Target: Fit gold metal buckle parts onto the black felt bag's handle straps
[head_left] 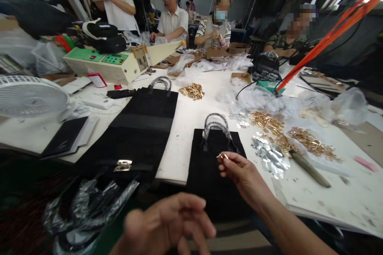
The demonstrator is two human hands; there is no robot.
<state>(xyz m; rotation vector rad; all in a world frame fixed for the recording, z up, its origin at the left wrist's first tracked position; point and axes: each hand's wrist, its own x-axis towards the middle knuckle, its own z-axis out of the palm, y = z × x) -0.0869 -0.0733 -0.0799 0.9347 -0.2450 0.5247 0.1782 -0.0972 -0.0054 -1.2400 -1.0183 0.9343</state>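
My right hand [239, 171] pinches a small gold metal fitting [222, 156] between thumb and fingertips. It is held over a black handbag panel [203, 163], whose handles [217, 121] are wrapped in clear plastic. My left hand [173, 223] hangs in front of the table's near edge, fingers apart and slightly curled, with nothing in it. To the left lies a longer black bag piece [134, 139] with a gold clasp [123, 165]. Loose gold fittings [266, 123] are heaped to the right of the panel, beside thin silver plates [269, 155].
A tool with a dull greenish handle [311, 169] lies at the right. More gold pieces [193, 91] are piled mid-table. At the left stand a white fan [32, 95] and a cream machine [101, 63]. Orange cords [326, 40] slant down at right. Several people sit or stand across the table.
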